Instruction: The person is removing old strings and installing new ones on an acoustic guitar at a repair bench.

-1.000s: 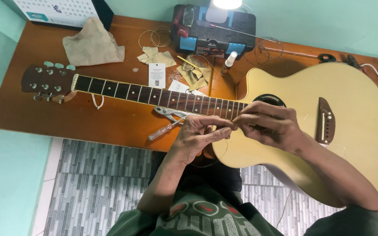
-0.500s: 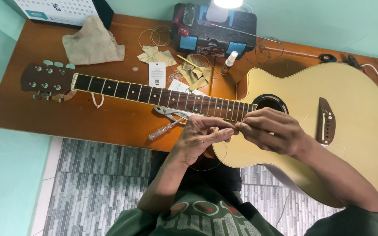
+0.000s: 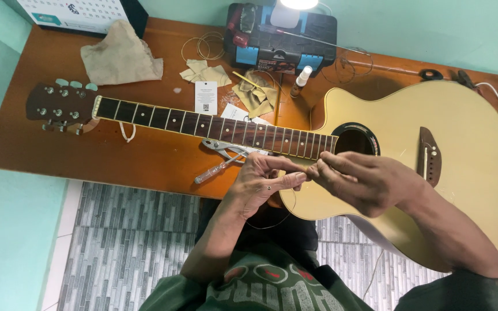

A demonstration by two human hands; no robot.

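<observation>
Head view, hands: the left hand [image 3: 260, 181] and the right hand [image 3: 364, 181] met fingertip to fingertip just in front of the guitar's lower edge, near the sound hole [image 3: 355, 140].
Head view, left fingers: curled in, thumb and forefinger pressed together, pinching a thin guitar string [image 3: 272, 222].
Head view, right fingers: bunched and bent toward the left fingertips, seemingly nipping the same wire; the exact contact was too small to tell.
Head view, string: a fine loop of it hung below the left hand, over the person's lap, apart from the table.
Head view, guitar: a pale acoustic guitar [image 3: 462, 155] lay flat on the brown table [image 3: 116, 167], neck to the left, headstock [image 3: 59, 106] near the table's left end; no strings showed along the fretboard.
Head view, tools: pliers [image 3: 223, 148] and a small screwdriver [image 3: 217, 170] lay just below the neck, close to the left hand.
Head view, rest: a tan cloth [image 3: 121, 57], coiled wire [image 3: 203, 46], paper packets [image 3: 206, 74], a small spray bottle [image 3: 301, 78] and a dark toolbox [image 3: 280, 37] sat behind the neck.
Risk, judged: the wire was thin and springy, so a slack pinch could let it whip free, drop to the floor or kink.
Risk, judged: its loose end hovered near the guitar's top and might scratch the finish or prick a fingertip.
</observation>
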